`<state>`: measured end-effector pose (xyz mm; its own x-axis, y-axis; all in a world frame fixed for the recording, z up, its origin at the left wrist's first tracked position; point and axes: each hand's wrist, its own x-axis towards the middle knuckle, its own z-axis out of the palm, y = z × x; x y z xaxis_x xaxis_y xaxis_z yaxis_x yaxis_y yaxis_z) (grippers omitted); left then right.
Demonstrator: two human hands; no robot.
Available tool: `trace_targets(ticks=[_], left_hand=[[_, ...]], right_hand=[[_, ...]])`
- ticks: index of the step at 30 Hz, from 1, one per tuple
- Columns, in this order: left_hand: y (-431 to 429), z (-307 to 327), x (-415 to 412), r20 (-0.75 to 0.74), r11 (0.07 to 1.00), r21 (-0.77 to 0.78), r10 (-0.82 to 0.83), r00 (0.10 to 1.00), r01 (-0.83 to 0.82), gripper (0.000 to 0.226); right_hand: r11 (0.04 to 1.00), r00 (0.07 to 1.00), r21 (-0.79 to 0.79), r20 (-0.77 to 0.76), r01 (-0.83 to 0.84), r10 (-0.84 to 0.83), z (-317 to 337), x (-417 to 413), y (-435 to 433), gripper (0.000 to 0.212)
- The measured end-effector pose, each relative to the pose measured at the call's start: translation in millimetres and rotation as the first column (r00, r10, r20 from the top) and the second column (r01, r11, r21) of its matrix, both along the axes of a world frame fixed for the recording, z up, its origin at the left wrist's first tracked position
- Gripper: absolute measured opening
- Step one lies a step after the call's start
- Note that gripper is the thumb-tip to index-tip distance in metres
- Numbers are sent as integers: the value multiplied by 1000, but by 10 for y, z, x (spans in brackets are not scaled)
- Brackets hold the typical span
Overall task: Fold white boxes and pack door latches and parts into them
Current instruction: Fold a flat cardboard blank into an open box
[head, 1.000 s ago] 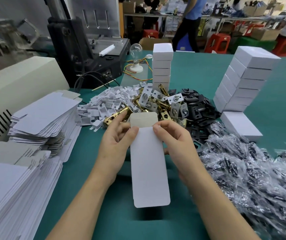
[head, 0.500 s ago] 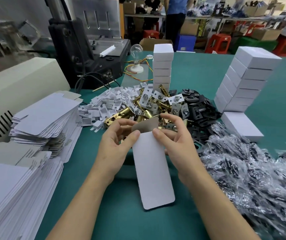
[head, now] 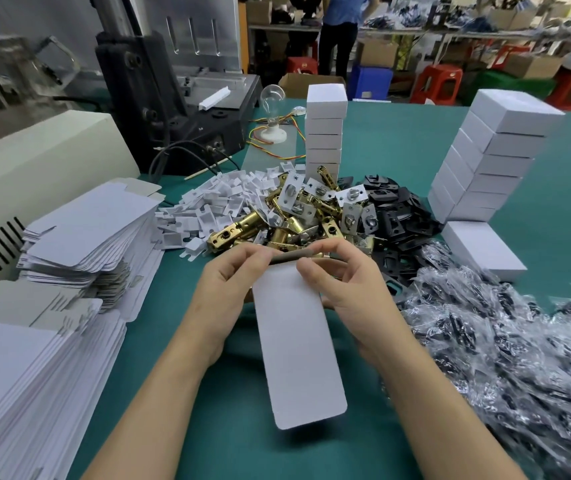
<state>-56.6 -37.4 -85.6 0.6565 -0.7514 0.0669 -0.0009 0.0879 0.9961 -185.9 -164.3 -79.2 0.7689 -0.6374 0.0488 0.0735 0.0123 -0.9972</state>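
White box blank [head: 298,348], far end pinched between fingers and thumbs of left hand [head: 228,289] and right hand [head: 346,292], grey flap [head: 294,255] bent over, long axis running away from the person, rounded end nearest, above green bench [head: 208,427], brass latches [head: 287,220] just beyond.

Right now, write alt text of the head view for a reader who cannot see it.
The left hand and right hand pinch a white box blank over the green table, its top flap folded. Around lie brass latches, black plates, bagged parts, stacked boxes.

Left hand [head: 228,292], right hand [head: 350,285]: fingers curled, apparently pinching.
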Motion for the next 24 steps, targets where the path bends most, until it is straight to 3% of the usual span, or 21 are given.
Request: trace_targets(ticks=[6,9,14,20,24], left_hand=[[0,-50,30,-36,1000,24,-19,999,20,21],[-3,-50,36,-65,999,23,-37,997,38,22],[11,-46,31,-51,996,55,-63,997,66,22],[30,-24,41,-103,993,49,-98,990,104,25],[28,-49,85,-129,999,26,-15,992,18,23]], right_hand=[[994,997,-77,0,80,-80,-8,4,-4,12],[998,998,-43,-21,54,-55,-45,5,-13,30],[994,999,-112,-45,4,-9,-76,14,-10,29],[997,997,-45,-49,-63,60,-70,0,-28,36],[990,985,54,-113,-128,134,-52,-4,-43,47]])
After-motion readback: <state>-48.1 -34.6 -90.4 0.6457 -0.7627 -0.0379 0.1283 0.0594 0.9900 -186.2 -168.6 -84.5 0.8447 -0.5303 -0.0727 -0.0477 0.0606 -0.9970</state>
